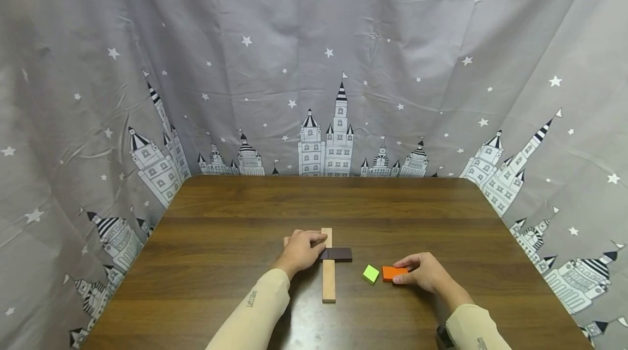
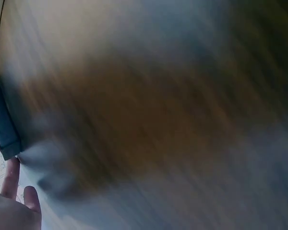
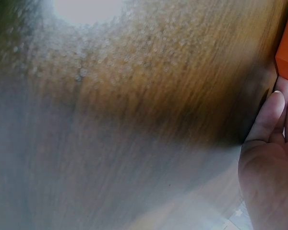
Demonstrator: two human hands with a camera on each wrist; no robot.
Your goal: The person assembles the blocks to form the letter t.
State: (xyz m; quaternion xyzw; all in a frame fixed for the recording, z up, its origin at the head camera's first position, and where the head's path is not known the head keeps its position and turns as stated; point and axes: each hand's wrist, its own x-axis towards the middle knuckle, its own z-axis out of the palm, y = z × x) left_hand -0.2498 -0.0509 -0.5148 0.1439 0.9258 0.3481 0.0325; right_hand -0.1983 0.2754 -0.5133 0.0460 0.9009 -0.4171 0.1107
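Observation:
Two light wooden blocks lie in a column, an upper one [image 1: 327, 236] and a lower one [image 1: 328, 281]. Between them a dark block [image 1: 340, 254] lies crosswise and meets the end of another dark block [image 1: 324, 254], mostly hidden by my left hand [image 1: 301, 250]. That hand holds this second block at its left part; in the left wrist view, fingers [image 2: 10, 179] are at one end of a dark block [image 2: 4, 122]. My right hand [image 1: 426, 273] pinches an orange block [image 1: 392, 273] between thumb and fingers, close over the tabletop. Left of it sits a lime-green block [image 1: 370, 274], turned at an angle.
The brown wooden table [image 1: 235, 213] has its far edge against a grey curtain [image 1: 275, 66] printed with castles and stars. Light sleeves cover both forearms. Most of the left wrist view is blurred.

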